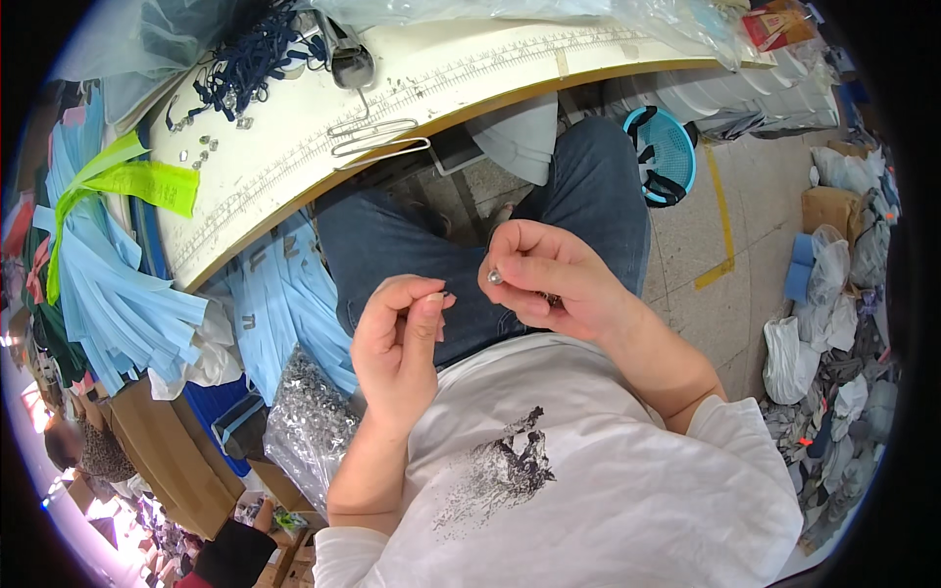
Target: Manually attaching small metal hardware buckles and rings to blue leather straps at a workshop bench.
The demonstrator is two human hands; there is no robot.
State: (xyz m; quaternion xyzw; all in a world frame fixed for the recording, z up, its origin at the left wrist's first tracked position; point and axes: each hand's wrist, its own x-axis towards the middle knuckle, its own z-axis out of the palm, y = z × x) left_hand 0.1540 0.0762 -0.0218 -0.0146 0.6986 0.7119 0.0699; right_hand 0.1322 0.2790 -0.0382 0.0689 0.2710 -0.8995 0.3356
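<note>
As a seated person in a white shirt is working at the near edge of a white table (441,59), the right hand (549,279) is pinching a small silver piece (495,277) between thumb and forefinger, just off the table's near side and above the lap. The piece's rounded face is turning toward the left hand (402,333), though it is too small here to tell which way its long axis is running. The left hand is closing thumb and forefinger at a tiny dark item (448,292), the two hands facing each other, apart.

Between table and hands, a bent wire hook (392,143) is jutting over the table's edge. On the table's left part, a tangle of navy cords (240,73) is lying beside loose shiny bits (204,147). Off the table's left end, light blue strips (127,304) are hanging in a thick bunch under a lime-green strip (147,183).

Below the table's left end, a clear plastic bag (299,480) is holding a mass of small silvery pieces, and a cardboard box (167,451) is standing farther left. Beyond the table's edge to the right, a blue basket (676,142) is sitting on the floor with dark straps inside.
</note>
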